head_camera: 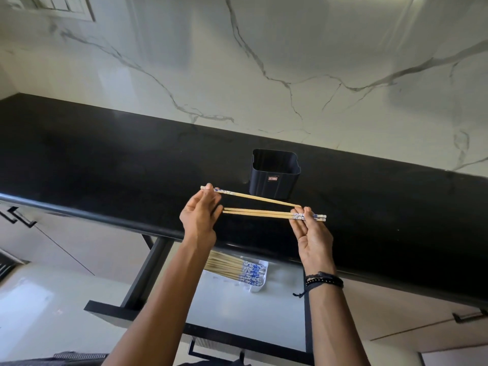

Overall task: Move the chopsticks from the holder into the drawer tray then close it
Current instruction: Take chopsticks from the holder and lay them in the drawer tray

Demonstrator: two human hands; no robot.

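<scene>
- Black table [105, 154], marble wall [264, 62], holder [274, 175] seemingly empty.
- Pinching 1 chopstick [253, 197] in left hand [200, 215], pair [264, 213] in right hand [313, 233], patterned ends opposed.
- Probably aligning for drawer tray [260, 286].

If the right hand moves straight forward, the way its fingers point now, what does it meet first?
Probably the dark holder on the counter: the right hand, pinching two chopsticks, points toward its right side. Its height is unclear, so it might pass above.
</scene>
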